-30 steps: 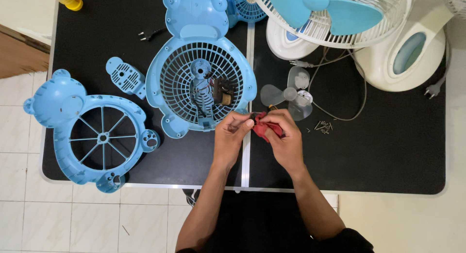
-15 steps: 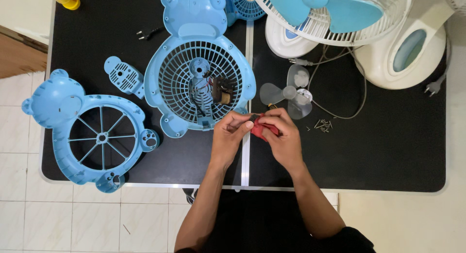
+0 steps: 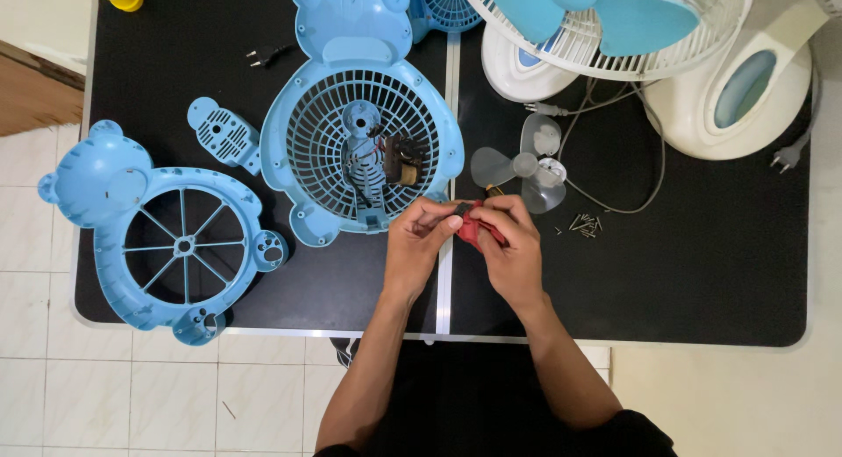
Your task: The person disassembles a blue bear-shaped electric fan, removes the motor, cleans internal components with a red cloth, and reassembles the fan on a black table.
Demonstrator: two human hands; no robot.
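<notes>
My right hand is closed around a small tool with a red handle, held above the seam of the black table. My left hand pinches the tool's dark tip from the left side. Both hands hover just below the blue bear-shaped fan housing, whose round grille holds a small motor with wires. A clear grey fan blade lies just above my right hand.
A blue bear-shaped front grille lies at the left edge. A small blue vented cover sits beside it. Loose screws lie to the right. White fans and a white base crowd the back right. A plug lies at right.
Both hands stay nearly in place; the fingers have shifted slightly around the red-handled tool.
</notes>
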